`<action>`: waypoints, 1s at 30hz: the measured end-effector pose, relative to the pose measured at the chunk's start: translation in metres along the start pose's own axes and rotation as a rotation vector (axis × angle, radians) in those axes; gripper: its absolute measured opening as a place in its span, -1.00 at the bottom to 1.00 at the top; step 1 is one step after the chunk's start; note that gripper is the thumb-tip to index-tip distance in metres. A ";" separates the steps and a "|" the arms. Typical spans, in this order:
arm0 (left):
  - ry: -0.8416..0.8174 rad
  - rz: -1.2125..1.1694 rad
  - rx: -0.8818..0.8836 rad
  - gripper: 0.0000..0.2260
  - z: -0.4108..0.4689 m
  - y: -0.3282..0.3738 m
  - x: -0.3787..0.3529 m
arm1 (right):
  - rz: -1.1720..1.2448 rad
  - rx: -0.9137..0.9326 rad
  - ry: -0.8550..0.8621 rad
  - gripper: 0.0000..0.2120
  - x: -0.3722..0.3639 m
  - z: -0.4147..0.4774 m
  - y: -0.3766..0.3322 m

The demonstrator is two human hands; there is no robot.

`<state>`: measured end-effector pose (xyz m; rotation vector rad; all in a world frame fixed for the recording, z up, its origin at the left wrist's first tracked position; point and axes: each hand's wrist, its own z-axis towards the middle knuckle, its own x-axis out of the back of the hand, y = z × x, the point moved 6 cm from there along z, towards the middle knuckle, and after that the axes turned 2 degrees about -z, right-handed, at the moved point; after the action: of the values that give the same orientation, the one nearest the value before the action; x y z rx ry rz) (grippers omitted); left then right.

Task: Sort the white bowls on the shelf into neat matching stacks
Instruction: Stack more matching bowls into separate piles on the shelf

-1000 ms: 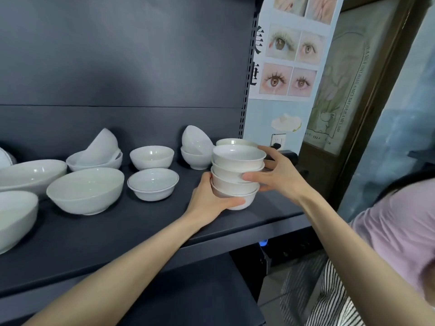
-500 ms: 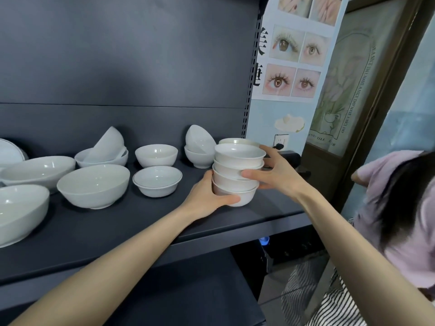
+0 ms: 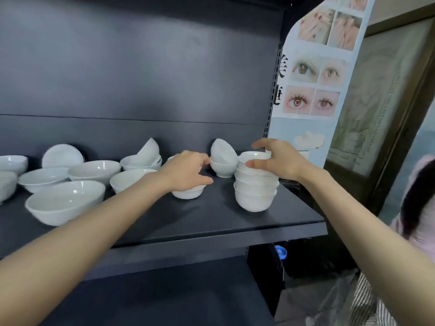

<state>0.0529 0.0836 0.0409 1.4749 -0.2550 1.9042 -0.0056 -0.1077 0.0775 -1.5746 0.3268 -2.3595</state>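
Both hands have come off the stack of small bowls point(image 3: 256, 184) since a moment ago: the left hand point(image 3: 186, 171) has swung left of the stack to a single small bowl point(image 3: 188, 191), while the right hand point(image 3: 280, 161) has loosened to the stack's top rim.

That stack stands on the shelf point(image 3: 211, 222) near its right front corner and looks like four or five nested bowls; the exact count is hard to read. It seems to be the one finished pile, though it leans a little. Left hand lies curled over the single bowl's rim, fingers bent around it, apparently starting to grip. Right hand is spread, thumb against the upper bowls and fingers arched above the top one, not closed on anything.

Just behind and left of the stack sits a pair of small bowls point(image 3: 222, 161), one tilted crookedly inside the other. Further left of the stack is another untidy pair point(image 3: 143, 158), also with a tipped bowl on top. Well left of the stack I count about five wide shallow bowls point(image 3: 63, 201) lying singly, one small bowl point(image 3: 11, 163) at the far left edge, and a plate-like piece point(image 3: 62, 156) leaning on the back wall.

By my judgement the sorting is early: the small bowls are partly gathered, the wide ones untouched.
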 end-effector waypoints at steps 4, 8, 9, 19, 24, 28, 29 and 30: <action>0.081 0.164 0.026 -0.57 -0.025 -0.028 0.054 | -0.087 0.096 -0.001 -0.51 -0.009 0.014 -0.049; 0.146 0.224 0.080 -0.57 -0.060 -0.068 0.094 | -0.105 0.164 -0.021 -0.50 -0.034 0.026 -0.101; 0.154 0.230 0.094 -0.57 -0.070 -0.080 0.101 | -0.102 0.182 -0.026 -0.50 -0.042 0.028 -0.114; 0.083 0.080 0.169 -0.50 -0.151 -0.192 0.116 | 0.021 0.145 -0.074 -0.52 -0.127 0.028 -0.207; 0.023 -0.093 0.234 -0.35 -0.174 -0.230 0.106 | 0.079 0.024 -0.127 -0.48 -0.161 0.019 -0.212; 0.015 -0.220 0.227 -0.50 -0.184 -0.249 0.092 | 0.101 -0.056 -0.116 -0.47 -0.171 0.014 -0.207; 0.017 -0.273 0.221 -0.63 -0.186 -0.251 0.088 | 0.111 -0.063 -0.123 -0.48 -0.176 0.014 -0.206; 0.018 -0.323 0.206 -0.67 -0.188 -0.252 0.083 | 0.117 -0.072 -0.136 -0.50 -0.181 0.014 -0.205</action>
<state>0.0584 0.4046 -0.0101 1.5254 0.1846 1.7176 0.0503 0.1478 -0.0031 -1.6897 0.4657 -2.1635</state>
